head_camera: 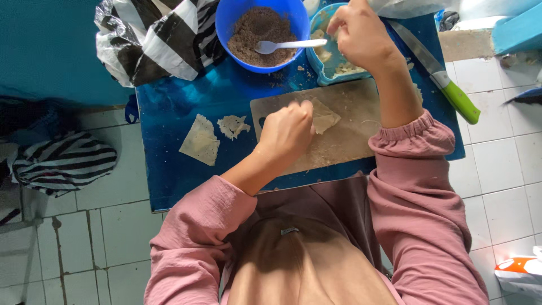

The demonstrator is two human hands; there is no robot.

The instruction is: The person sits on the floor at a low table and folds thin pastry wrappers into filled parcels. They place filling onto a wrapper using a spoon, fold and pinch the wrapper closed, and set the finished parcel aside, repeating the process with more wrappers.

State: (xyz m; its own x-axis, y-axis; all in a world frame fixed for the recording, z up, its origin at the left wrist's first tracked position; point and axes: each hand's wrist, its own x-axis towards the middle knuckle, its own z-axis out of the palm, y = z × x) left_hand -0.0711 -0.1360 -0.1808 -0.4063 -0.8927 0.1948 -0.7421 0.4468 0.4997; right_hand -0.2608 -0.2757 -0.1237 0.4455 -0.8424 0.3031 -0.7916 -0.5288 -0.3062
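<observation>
**Hands folding thin wrappers at a small blue desk**

White floor tiles surround a low blue desk (186, 169), seen from above the person seated at it in pink sleeves. On the desk lies a pale cutting board (344, 141). The left hand (287, 133) rests over the board's left part, its grip curled closed with the fingertips pinched on the edge of a thin, pale wrapper (326, 117) that lies on the board. The right hand (361, 35) is raised farther back, over a light blue container (323, 68) holding more pale pieces; its fingers are bunched closed, and I cannot tell what, if anything, they pinch.

Beside that container, to the left, stands a round blue bowl (237, 17) of brown crumbly filling with a white spoon (285, 45) lying in it. To the left of the board, on the bare desk, lie a triangular folded wrapper (200, 141) and a small torn scrap (233, 125). A knife with a green handle (460, 101) lies along the desk's right edge. A black-and-white striped bag (152, 39) sits at the back left corner.
</observation>
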